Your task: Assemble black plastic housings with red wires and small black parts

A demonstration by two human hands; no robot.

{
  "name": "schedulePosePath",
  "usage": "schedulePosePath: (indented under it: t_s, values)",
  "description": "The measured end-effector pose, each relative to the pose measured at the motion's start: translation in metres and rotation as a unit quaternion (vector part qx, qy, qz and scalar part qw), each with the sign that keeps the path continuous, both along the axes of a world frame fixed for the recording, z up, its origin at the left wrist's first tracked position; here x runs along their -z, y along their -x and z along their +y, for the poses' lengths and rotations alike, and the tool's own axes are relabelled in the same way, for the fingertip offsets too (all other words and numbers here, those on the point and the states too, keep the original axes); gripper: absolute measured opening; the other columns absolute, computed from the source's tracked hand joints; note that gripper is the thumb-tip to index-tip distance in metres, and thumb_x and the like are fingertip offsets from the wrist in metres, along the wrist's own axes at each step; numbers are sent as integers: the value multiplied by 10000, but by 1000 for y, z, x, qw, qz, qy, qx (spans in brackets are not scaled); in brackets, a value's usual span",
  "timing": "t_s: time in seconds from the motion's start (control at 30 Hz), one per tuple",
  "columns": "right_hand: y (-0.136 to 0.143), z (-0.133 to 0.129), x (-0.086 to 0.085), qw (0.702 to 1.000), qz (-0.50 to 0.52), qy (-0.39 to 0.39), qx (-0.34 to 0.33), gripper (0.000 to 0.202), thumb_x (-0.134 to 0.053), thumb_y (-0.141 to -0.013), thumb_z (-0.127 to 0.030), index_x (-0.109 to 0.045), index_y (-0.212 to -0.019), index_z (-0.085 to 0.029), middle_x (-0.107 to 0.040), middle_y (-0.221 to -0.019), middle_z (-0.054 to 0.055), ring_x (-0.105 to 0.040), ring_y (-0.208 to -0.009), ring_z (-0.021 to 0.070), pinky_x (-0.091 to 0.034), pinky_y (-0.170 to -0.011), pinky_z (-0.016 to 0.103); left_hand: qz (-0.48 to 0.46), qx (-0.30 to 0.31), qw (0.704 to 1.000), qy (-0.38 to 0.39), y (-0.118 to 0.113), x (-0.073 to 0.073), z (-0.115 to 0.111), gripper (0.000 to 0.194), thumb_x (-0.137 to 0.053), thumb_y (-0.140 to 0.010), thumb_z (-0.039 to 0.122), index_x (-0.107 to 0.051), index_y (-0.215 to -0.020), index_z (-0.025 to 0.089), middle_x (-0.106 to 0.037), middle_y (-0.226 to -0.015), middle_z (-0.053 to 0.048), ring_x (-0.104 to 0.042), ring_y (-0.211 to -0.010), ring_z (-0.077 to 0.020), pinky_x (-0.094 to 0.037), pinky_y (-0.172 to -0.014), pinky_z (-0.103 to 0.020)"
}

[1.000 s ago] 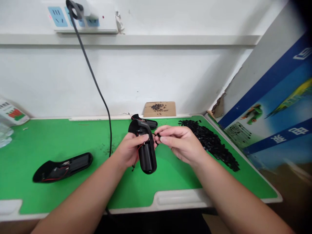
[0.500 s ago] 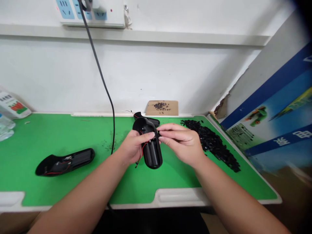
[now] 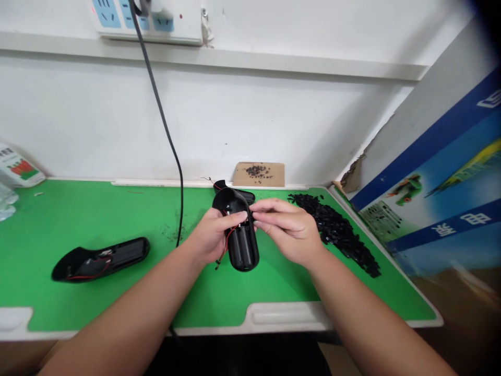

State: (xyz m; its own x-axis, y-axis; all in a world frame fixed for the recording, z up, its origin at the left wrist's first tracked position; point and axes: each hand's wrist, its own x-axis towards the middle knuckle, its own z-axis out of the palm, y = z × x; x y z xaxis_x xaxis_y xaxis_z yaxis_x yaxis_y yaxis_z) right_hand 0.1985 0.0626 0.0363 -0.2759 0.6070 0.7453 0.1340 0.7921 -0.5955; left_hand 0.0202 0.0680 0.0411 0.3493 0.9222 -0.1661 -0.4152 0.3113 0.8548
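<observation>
A black plastic housing [image 3: 243, 248] with red wires is tilted above the green table, its curved end pointing away from me. My left hand [image 3: 213, 235] is wrapped round its left side, with the thumb lying across the inside. At the housing's right edge, my right hand [image 3: 291, 227] has its fingertips pinched together; whatever they hold is too small to make out. Another black housing [image 3: 102, 259] with a red wire lies at the left of the table. Behind the held one, a third housing [image 3: 246, 196] is partly hidden.
Small black pieces [image 3: 340, 230] form a long pile on the right. Tiny dark parts sit on a cardboard piece [image 3: 274, 175] at the wall. A black cable [image 3: 164, 122] hangs down left of centre. A bottle [image 3: 23, 169] stands far left, a printed box [image 3: 430, 183] at right.
The view has shifted slightly, moving the table items a little to the left. Both hands keep nearly the same hold at the housing.
</observation>
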Motion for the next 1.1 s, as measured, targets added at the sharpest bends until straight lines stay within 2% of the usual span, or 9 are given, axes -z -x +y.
schedulePosePath:
  t_s: [0.37,0.53,0.73,0.87,0.97,1.1]
  values:
    - [3,-1,-4,999,-29,-19,35,193,-614,-875,-159,-755,-986,-231,-690,-978,84,-666,-874,183,-585,-726,338,6,-12,1000,-14,-1,0,1,347,-844,-605,274,-667,-864,127,-675,-728,-34,-624,-645,-148,-479,-633,-271]
    - [3,-2,-4,1000,-13,-7,22,188,-625,-864,-144,-759,-977,-213,-676,-884,71,-649,-804,162,-558,-702,317,0,-31,999,-32,-3,-2,1,354,-857,-581,249,-666,-853,128,-672,-715,-17,-606,-631,-135,-484,-669,-279]
    - [4,-3,-3,994,45,98,-7,111,-670,-847,-219,-763,-907,-229,-673,-864,54,-641,-793,158,-541,-669,306,2,-46,997,-56,-3,-4,-1,385,-859,-584,252,-681,-904,132,-688,-750,-24,-618,-660,-150,-496,-727,-310]
    - [9,-2,0,977,104,183,-33,104,-712,-816,-305,-739,-795,-208,-662,-792,33,-619,-736,143,-536,-650,293,14,-57,996,-68,-4,-3,-2,394,-858,-584,258,-667,-905,136,-687,-763,-23,-624,-673,-158,-501,-730,-321]
    - [12,-2,5,960,143,240,-34,129,-744,-784,-326,-715,-782,-200,-656,-735,9,-601,-654,120,-533,-613,271,23,-59,995,-78,-4,0,-2,403,-858,-584,261,-647,-907,144,-677,-766,-17,-629,-687,-165,-512,-721,-329]
    - [12,-1,9,950,164,265,-24,137,-785,-736,-304,-724,-813,-208,-678,-750,-1,-614,-646,115,-538,-612,259,38,-71,992,-95,-4,3,-2,410,-852,-599,257,-633,-929,151,-663,-779,-9,-618,-704,-149,-515,-710,-304]
